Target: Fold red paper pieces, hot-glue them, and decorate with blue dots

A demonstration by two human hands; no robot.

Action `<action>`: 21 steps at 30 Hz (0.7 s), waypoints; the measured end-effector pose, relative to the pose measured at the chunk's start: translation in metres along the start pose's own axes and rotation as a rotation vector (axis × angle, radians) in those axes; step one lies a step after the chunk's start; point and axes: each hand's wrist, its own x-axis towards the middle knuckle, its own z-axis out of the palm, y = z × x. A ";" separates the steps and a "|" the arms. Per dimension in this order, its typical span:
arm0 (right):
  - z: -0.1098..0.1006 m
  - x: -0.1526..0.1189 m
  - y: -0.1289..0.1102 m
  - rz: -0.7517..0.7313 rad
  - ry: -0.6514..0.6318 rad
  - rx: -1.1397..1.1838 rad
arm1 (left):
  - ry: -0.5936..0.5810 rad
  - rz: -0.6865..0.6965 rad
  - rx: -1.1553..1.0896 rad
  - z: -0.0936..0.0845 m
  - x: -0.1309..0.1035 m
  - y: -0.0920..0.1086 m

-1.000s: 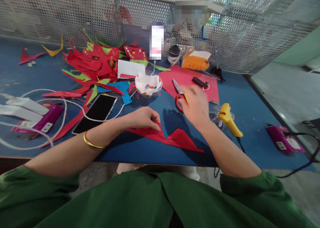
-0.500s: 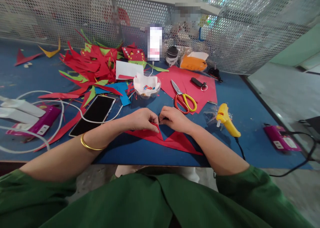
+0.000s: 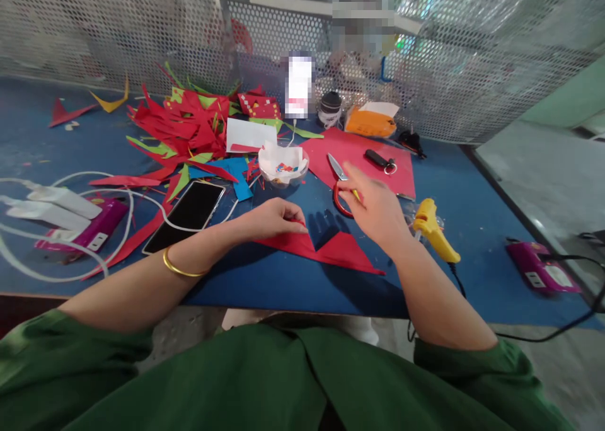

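My left hand (image 3: 276, 220) is closed, thumb and fingers pinching the upper edge of a red paper piece (image 3: 338, 254). That piece lies near the table's front edge, a notch in its top side and a long point reaching right. Above the scissors (image 3: 336, 166), my right hand (image 3: 375, 207) hovers, slightly blurred, its fingers stretched out and apart. It hides most of the yellow handle, while the blade and the red handle show. Whether it touches them I cannot tell. A red paper sheet (image 3: 321, 147) lies under the blade.
Left of my hands lie a phone (image 3: 189, 213), a white cable and a purple power strip (image 3: 111, 220). Behind are a paper-lined bowl (image 3: 283, 178) and red and green scraps (image 3: 189, 122). On the right are a yellow glue gun (image 3: 435, 229) and another purple power strip (image 3: 541, 267).
My right hand has left the red paper and moved up and right over the scissors, its fingers opening out. My left hand still pinches the paper. The whole view has shifted slightly.
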 end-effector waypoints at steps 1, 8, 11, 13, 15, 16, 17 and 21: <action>-0.001 -0.010 -0.002 -0.017 -0.111 0.076 | 0.013 0.004 -0.002 -0.001 0.002 0.000; 0.004 -0.074 0.006 -0.065 -0.270 0.067 | 0.070 0.067 0.225 -0.011 0.020 0.007; 0.004 -0.089 0.012 -0.046 -0.200 0.105 | 0.052 0.133 0.393 -0.014 0.034 0.011; 0.004 -0.095 0.012 -0.035 -0.164 0.111 | 0.039 0.168 0.491 -0.014 0.045 0.014; 0.004 -0.098 0.011 -0.022 -0.148 0.085 | 0.024 0.199 0.577 -0.013 0.057 0.019; 0.004 -0.100 0.009 -0.019 -0.144 0.064 | 0.011 0.211 0.627 -0.013 0.063 0.022; 0.004 -0.101 0.008 -0.019 -0.142 0.040 | -0.004 0.222 0.681 -0.012 0.069 0.025; 0.005 -0.110 0.001 -0.078 -0.122 -0.099 | -0.059 0.247 0.821 -0.006 0.088 0.033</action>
